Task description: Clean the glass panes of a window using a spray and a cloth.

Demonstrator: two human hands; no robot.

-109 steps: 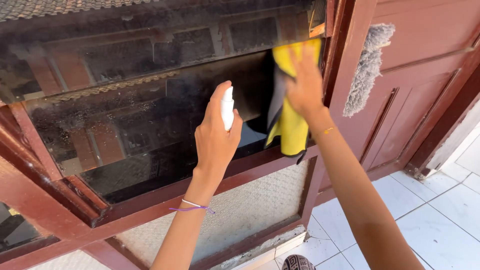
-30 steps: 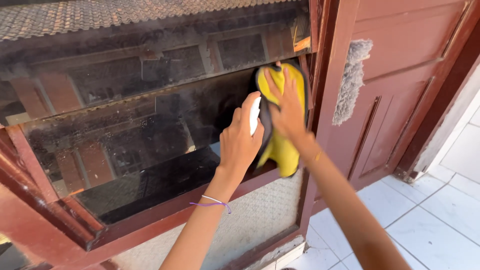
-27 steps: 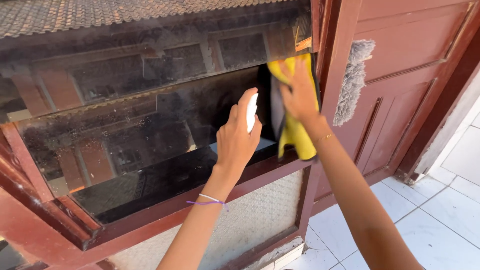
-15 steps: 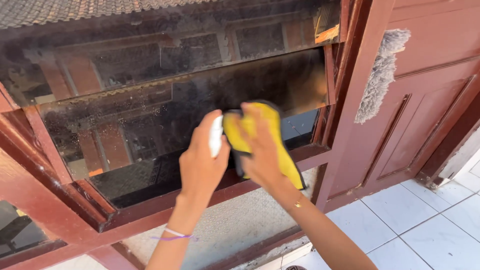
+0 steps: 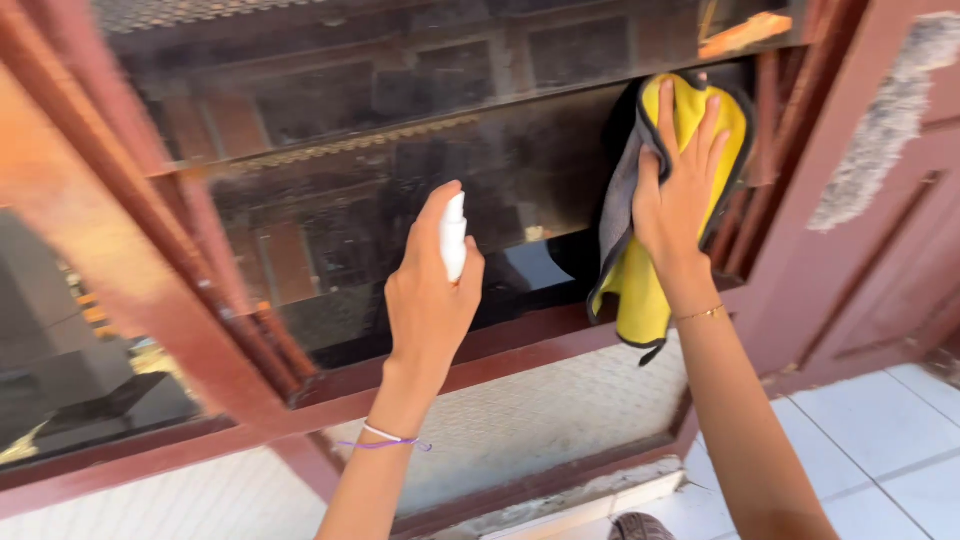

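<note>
Yellow cloth [image 5: 640, 285] under right hand [image 5: 678, 195]; left hand [image 5: 428, 300] grips spray bottle [image 5: 454, 235].

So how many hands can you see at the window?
2. The left hand holds a small white spray bottle in front of the dark glass pane; the right hand presses a yellow cloth against its right end.

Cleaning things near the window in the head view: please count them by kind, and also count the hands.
Spray bottle, white, held in the left hand: 1
Cloth, yellow with dark edge, pressed on the glass pane by the right hand: 1
Grey duster, hanging on the red-brown door: 1
Hands: 2
Total: 5
</note>
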